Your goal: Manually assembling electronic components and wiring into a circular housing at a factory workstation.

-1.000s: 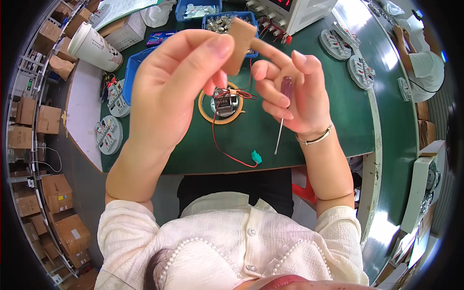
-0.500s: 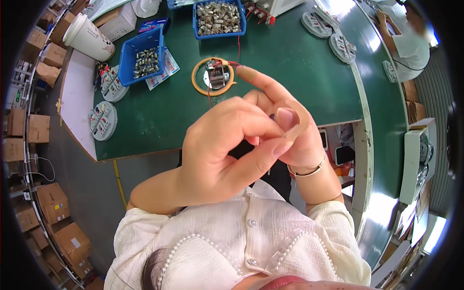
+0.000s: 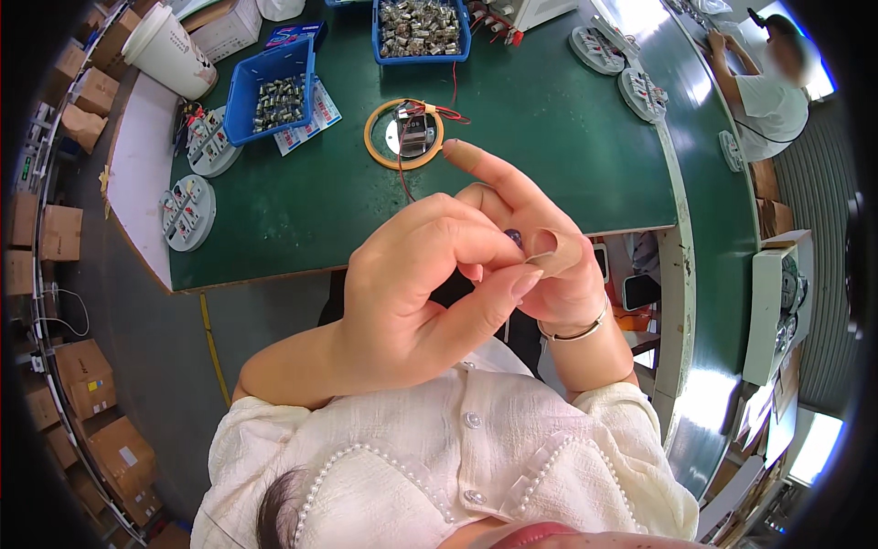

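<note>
My left hand [image 3: 430, 293] is closed in a pinch, with thumb and forefinger on the edge of a tan strip [image 3: 554, 252] that looks like adhesive tape. That strip curls around the thumb of my right hand [image 3: 562, 274]. My right forefinger is stretched out, its tip covered in similar tan material; the other fingers are bent and partly hidden behind my left hand. A small dark round piece [image 3: 514, 238] shows between the hands, perhaps a ring. Beyond the fingertips lies a yellow-orange ring [image 3: 369, 144] around a metal part [image 3: 416, 134] with red wires.
Blue bins [image 3: 240, 110] [image 3: 423, 60] of small metal parts stand at the far side of the green table [image 3: 293, 215]. White round assemblies [image 3: 189, 212] [image 3: 643, 95] sit left and right. A white bucket [image 3: 169, 53] is at the far left. Another person [image 3: 768, 101] sits at the far right.
The tan strip now stands farther off my right thumb, its edge in my left pinch. My right forefinger is slightly lower, away from the red wires. The whole view has shifted a little.
</note>
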Demonstrator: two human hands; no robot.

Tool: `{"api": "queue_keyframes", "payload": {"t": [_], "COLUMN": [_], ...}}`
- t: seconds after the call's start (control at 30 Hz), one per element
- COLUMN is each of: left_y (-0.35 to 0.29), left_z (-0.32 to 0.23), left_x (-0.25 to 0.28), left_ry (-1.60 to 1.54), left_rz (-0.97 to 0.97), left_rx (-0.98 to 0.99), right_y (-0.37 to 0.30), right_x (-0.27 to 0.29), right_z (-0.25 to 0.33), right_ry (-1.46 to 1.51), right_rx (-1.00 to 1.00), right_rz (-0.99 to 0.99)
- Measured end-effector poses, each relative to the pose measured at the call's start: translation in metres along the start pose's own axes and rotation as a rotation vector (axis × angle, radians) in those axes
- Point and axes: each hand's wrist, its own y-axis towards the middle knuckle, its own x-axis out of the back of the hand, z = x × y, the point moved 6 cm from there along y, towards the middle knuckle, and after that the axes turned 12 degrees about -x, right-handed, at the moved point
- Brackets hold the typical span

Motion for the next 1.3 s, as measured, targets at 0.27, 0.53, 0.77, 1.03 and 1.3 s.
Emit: {"api": "queue_keyframes", "payload": {"t": [0.27,0.53,0.77,1.03,1.3], "left_y": [-0.002,-0.001,-0.001,-0.003,-0.004], "left_z": [0.004,0.004,0.004,0.006,0.007], "left_x": [0.0,0.002,0.003,0.001,-0.003], "left_ry": [-0.018,0.012,0.007,-0.006,0.035], "left_rz": [0.028,-0.004,-0.002,-0.034,-0.114], "left_rx": [-0.033,-0.052,-0.048,-0.037,-0.004], "right_y": [0.002,0.003,0.003,0.004,0.002], "right_x": [0.005,0.003,0.002,0.005,0.01], "right_z": [-0.002,-0.006,-0.004,-0.008,-0.007], "right_ry": [0.031,0.105,0.044,0.106,0.057], "right_rx": [0.027,0.073,-0.006,-0.004,0.069], "right_rz": [0.072,0.175,0.098,0.091,0.031]}}
